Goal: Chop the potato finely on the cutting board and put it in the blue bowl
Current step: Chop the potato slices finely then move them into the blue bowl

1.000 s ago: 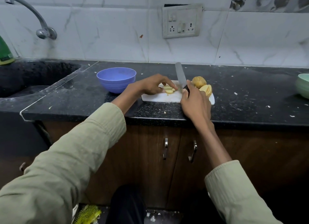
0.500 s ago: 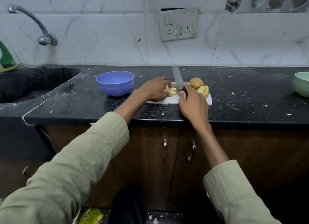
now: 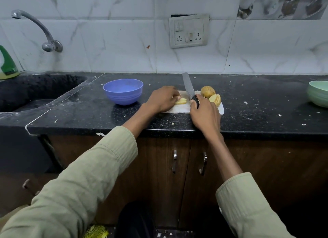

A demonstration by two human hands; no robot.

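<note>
A few pale potato slices lie on our white cutting board, which sits near the front edge of the black counter. Our left hand curls its fingers over the slices and pins them down, while our right hand grips the black handle of the knife, whose blade slants up and away just to the right of the slices. On the board's far right corner rest a whole unpeeled potato and, just in front of it, more cut slices leaning together. The blue bowl stands on the counter left of the board, near our left wrist. A green bowl sits at the counter's right edge, and a sink with a tap lies to the left.
</note>
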